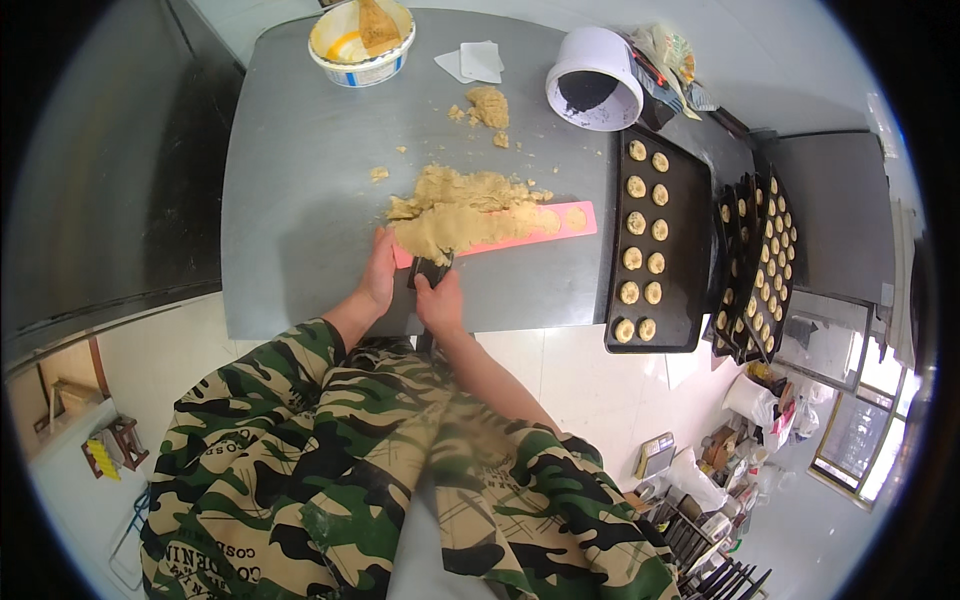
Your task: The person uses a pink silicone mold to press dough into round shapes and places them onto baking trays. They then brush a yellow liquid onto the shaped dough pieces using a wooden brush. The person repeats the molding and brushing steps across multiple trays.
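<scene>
A pink strip mould (517,238) with round holes lies slantwise on the grey tabletop, and crumbly yellow-brown dough (472,187) covers most of it and is heaped behind it. Dough fills the round holes that show near its right end. My left hand (379,270) grips the mould's left end, the fingers partly hidden beneath or behind it. In my right hand (441,300) is a dark flat scraper (429,271), pressed against the dough near the mould's front left edge. Dough hides the scraper's far end.
A smaller dough lump (487,107) sits farther back, near white plastic cards (480,62). Behind stand a white tub (362,73) with a wooden spatula (377,30) and a tipped white bucket (595,82) of dark contents. At right, a black baking tray (686,247) bears round dough pieces; more trays (765,277) lie beyond.
</scene>
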The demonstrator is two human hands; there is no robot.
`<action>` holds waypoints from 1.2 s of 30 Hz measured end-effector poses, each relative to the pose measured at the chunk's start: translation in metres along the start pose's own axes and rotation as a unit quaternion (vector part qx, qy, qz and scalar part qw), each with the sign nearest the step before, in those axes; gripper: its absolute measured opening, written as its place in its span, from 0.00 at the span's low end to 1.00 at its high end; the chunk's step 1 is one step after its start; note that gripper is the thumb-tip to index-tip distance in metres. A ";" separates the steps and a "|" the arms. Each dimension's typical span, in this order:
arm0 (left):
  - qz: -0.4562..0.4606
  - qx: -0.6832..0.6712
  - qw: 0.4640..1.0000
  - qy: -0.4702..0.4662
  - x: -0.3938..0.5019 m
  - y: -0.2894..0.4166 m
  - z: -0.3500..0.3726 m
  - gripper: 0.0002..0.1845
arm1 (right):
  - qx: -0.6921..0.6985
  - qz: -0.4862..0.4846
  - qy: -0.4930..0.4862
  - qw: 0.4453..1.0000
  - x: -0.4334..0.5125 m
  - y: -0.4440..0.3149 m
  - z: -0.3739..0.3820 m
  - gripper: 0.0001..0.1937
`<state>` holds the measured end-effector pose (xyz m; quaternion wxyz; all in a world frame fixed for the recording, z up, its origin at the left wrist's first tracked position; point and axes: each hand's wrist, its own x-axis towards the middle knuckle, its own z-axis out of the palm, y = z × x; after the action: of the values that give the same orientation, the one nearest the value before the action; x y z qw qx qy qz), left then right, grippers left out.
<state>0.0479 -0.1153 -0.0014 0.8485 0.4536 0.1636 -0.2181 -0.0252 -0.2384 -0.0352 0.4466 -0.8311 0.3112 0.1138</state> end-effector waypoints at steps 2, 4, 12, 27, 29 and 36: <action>-0.055 0.020 0.998 -0.010 -0.001 0.008 -0.011 0.34 | 0.009 -0.020 -0.028 0.999 -0.004 -0.028 -0.003 0.28; 0.041 0.197 0.975 -0.090 -0.009 0.015 -0.016 0.35 | 0.003 -0.061 -0.040 0.997 -0.003 -0.053 -0.011 0.28; 0.220 0.553 0.747 -0.296 -0.012 0.051 0.005 0.40 | 0.052 -0.049 -0.345 0.936 0.023 -0.102 -0.103 0.13; 0.108 0.705 0.681 -0.167 0.023 0.052 0.025 0.36 | 0.116 0.184 0.238 0.946 0.026 0.062 -0.144 0.27; -0.081 0.559 0.806 -0.176 0.030 0.061 0.019 0.32 | 0.120 0.193 0.196 0.954 0.038 0.062 -0.142 0.24; -0.350 0.218 0.886 -0.213 0.030 0.063 0.027 0.26 | 0.117 0.138 -0.050 0.982 0.058 0.014 -0.175 0.23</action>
<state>0.1081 -0.1136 0.0430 0.6112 0.4829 0.0750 -0.6226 -0.0040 -0.4106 0.0288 0.5356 -0.7155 0.4113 0.1790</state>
